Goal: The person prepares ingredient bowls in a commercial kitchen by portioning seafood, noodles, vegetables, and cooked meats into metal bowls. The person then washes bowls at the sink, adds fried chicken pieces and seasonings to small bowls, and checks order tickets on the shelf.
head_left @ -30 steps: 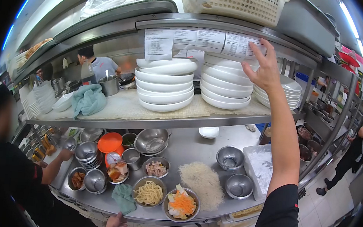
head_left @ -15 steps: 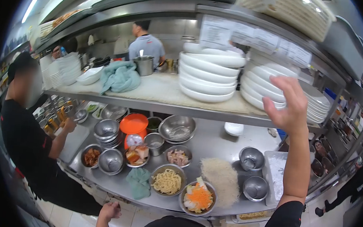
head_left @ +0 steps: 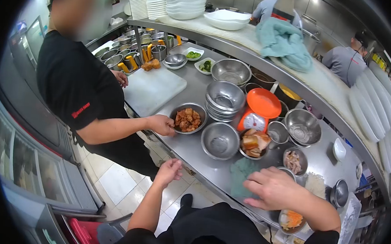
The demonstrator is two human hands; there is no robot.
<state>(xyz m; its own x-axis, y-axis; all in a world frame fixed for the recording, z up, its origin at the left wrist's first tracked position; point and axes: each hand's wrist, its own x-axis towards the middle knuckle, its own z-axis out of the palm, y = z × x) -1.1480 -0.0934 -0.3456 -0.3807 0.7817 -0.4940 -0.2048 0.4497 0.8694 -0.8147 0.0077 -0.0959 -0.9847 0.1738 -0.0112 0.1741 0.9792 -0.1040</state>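
Observation:
My left hand (head_left: pixel 169 172) hovers in front of the counter's near edge, its fingers curled in and nothing visible in them. Above a crumpled green cloth (head_left: pixel 242 173) on the steel counter, my right hand (head_left: pixel 273 187) reaches in with bent fingers and the thumb apart; it holds nothing that I can see. Partly hidden under my right forearm is a bowl of shredded carrot and vegetables (head_left: pixel 291 220). Close to the cloth are an empty steel bowl (head_left: pixel 221 141) and a bowl of sliced meat (head_left: pixel 254 142).
A co-worker's hand (head_left: pixel 163 125) grips the rim of a bowl of browned chunks (head_left: pixel 188 119). An orange scale (head_left: pixel 263 104) stands by stacked steel bowls (head_left: pixel 225 96). A white cutting board (head_left: pixel 155 87) lies farther left. White plates line the shelf (head_left: pixel 236 44) above.
My view has swung left. My right hand has come down from the plates on the shelf to above the green cloth. My left hand has risen. The co-worker now has a hand on the bowl.

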